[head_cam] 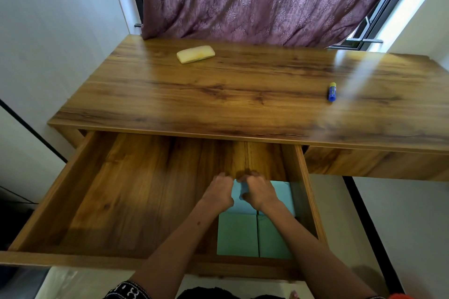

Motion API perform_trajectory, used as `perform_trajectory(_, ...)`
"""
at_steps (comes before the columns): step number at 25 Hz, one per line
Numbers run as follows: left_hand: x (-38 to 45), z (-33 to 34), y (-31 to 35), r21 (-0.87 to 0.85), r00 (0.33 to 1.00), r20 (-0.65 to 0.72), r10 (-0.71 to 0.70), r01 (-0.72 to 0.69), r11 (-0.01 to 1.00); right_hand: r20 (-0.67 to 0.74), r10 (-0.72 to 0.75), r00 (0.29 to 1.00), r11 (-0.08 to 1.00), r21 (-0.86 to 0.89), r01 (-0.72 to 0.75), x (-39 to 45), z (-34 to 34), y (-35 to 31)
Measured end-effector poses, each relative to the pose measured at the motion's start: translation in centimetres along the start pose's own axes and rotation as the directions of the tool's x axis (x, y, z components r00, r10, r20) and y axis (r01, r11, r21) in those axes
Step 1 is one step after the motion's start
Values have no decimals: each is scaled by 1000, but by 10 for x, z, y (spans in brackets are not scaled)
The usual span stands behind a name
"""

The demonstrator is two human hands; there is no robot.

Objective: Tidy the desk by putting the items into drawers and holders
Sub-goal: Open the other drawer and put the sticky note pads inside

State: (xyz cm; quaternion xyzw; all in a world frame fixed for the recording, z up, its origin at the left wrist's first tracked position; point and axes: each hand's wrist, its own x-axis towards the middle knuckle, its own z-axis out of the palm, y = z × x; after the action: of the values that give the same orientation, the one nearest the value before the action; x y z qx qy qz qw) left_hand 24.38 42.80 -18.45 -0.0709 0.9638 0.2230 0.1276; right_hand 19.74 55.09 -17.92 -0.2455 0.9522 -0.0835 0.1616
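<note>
The left drawer [60, 201] of the wooden desk [243, 94] is pulled wide open. Several light-green pads [239, 235] lie in its front right corner. My left hand [220, 192] and my right hand [258, 192] are both inside the drawer, side by side over the far green pads. Their fingers curl down onto a pad's far edge [239, 187]. On the desk top lie a pale yellow case [195, 54] at the back left and a blue glue stick with a yellow cap [332, 91] at the right.
A purple curtain [255, 0] hangs behind the desk, with a window frame [364, 31] at its right. A shut second drawer front [376, 162] sits to the right of the open one. White walls flank the desk on both sides.
</note>
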Motion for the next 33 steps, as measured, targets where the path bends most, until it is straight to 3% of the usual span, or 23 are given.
perform_trajectory(9, -5, -2, 2, -36, 1000, 11, -6, 7, 999, 33, 3, 999, 1000, 30, -5, -7, -3, 1)
perform_trajectory(18, -10, 5, 6, 73, 999, 38, 25, -28, 997, -16, -31, 999, 999, 12, 31, -11, 6, -4)
perform_trajectory(28, -13, 6, 9, 66, 999, 45, 19, -22, 998, -44, -63, 997, 997, 33, 64, -12, 12, 0)
perform_trajectory(33, -13, -5, 12, 61, 999, 12, 47, -48, 997, -86, -83, 993, 986, 135, 94, -14, 5, 2)
